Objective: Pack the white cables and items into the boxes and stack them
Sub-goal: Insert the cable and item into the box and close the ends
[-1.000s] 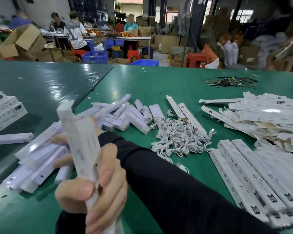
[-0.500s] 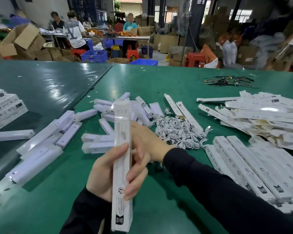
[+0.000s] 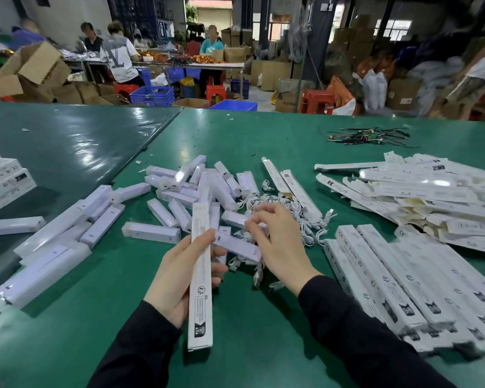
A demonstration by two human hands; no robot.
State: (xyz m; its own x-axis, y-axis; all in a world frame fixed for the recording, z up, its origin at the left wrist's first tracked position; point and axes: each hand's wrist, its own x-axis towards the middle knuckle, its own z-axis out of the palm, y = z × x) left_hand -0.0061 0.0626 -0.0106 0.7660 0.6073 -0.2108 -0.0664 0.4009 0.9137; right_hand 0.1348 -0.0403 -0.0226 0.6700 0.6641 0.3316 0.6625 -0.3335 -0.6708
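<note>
One long, narrow white carton (image 3: 200, 278), rectangular in section and printed with small black marks near its lower end, is held upright over the green table (image 3: 263, 345) by the left hand (image 3: 179, 278); the thumb and fingers are curled round its middle. One short white bar (image 3: 237, 246), smooth and glossy, lies just right of the carton, between the two hands. The right hand (image 3: 280, 245) is held over the bar, fingers bent with tips drawn together; whether anything is pinched cannot be told.

One tangle of coiled white cables (image 3: 305, 217) lies on the table beyond the right hand and is partly hidden by it. A loose scatter of like white bars (image 3: 191, 189), more than a dozen, is spread behind the carton. A further group of longer white bars (image 3: 53, 247) lies at left. At right, one row of flat printed cartons (image 3: 403, 287), at least six, is laid side by side; beyond it one disordered heap of opened carton sleeves (image 3: 420, 191) is seen. One bundle of dark wires (image 3: 367, 135) rests at the far edge. A stack of printed boxes (image 3: 3, 180) is cut off at left.
</note>
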